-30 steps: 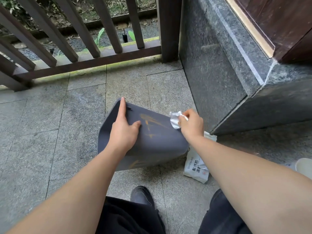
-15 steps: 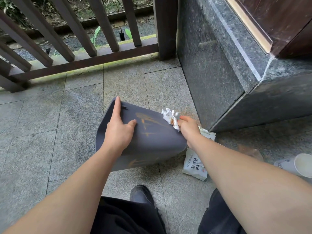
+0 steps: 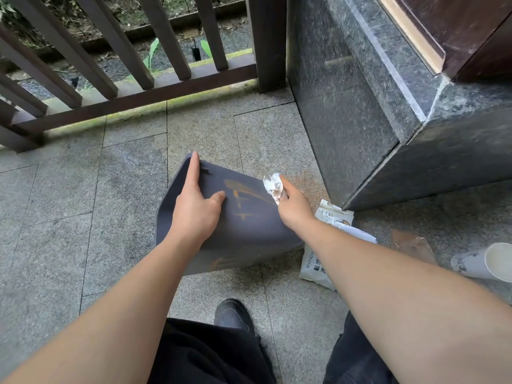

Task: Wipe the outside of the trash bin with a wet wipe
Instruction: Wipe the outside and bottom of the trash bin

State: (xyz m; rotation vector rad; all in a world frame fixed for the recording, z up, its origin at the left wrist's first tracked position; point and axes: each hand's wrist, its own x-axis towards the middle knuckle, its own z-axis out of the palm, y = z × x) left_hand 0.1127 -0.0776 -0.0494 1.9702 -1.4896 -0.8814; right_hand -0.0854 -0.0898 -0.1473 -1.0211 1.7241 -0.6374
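Note:
A dark grey trash bin [image 3: 249, 231] lies tipped on the stone floor, its flat side up and streaked with orange marks. My left hand [image 3: 195, 206] rests flat on that side, index finger stretched toward the far edge, thumb out to the right. My right hand [image 3: 293, 206] pinches a crumpled white wet wipe [image 3: 273, 185], stained orange, at the bin's upper right edge.
A white wipes packet [image 3: 315, 264] lies on the floor under my right forearm. A white paper cup [image 3: 496, 261] lies at the far right beside a scrap of clear wrapper [image 3: 410, 243]. A dark stone wall [image 3: 346, 120] stands right; a wooden railing [image 3: 133, 90] runs behind. My shoe [image 3: 231, 314] is below the bin.
My right hand has carried the wipe up and to the left along the bin's right edge. My left hand has stayed on the bin.

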